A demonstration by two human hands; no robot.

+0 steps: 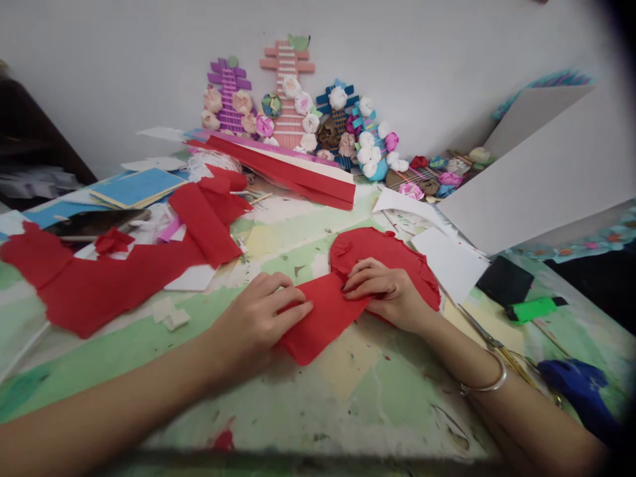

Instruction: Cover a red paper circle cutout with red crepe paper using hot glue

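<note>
Both hands hold a folded piece of red crepe paper (325,315) just above the table. My left hand (261,318) has its fingers closed on the paper's left end. With the fingertips bent together, my right hand (385,291) pinches the upper right corner. Right behind that hand lies a rounded red paper-covered shape (387,255) with a wrinkled edge, which the hand partly hides. A large cut sheet of red crepe paper (124,285) spreads over the left side of the table.
Scissors (489,338), a green marker-like item (534,309) and a blue object (574,384) lie at the right. White paper (450,265) rests behind them. Decorated craft guitars with paper flowers (285,99) lean on the wall. Red strips (298,175) and blue card (142,187) lie farther back.
</note>
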